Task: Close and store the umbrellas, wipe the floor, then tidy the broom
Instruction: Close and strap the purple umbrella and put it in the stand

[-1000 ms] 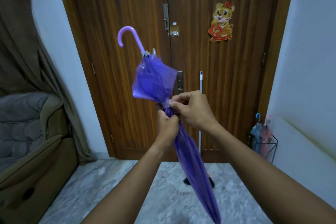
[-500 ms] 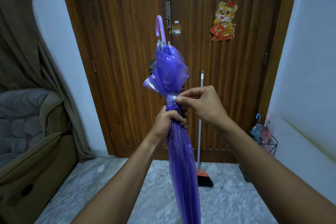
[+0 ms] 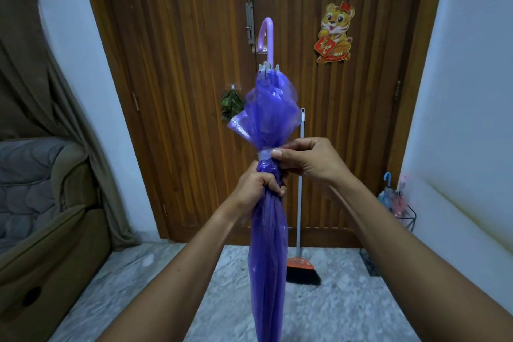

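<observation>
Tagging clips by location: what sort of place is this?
Likely a home entryway: a wooden double door, a wire stand with umbrellas beside it, a broom leaning on the door, and a sofa nearby.

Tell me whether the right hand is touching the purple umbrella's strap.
Touching. The head view shows the right hand pinching the pale strap wrapped around the purple umbrella, thumb pressed on it.

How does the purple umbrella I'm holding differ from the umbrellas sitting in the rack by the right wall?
The translucent purple umbrella is held upright in both hands, left hand gripping the canopy and right hand pinching its strap; the blue and pink umbrellas stand in the black wire rack. Its hooked handle is lilac; theirs shows blue. All are closed, handles up.
</observation>
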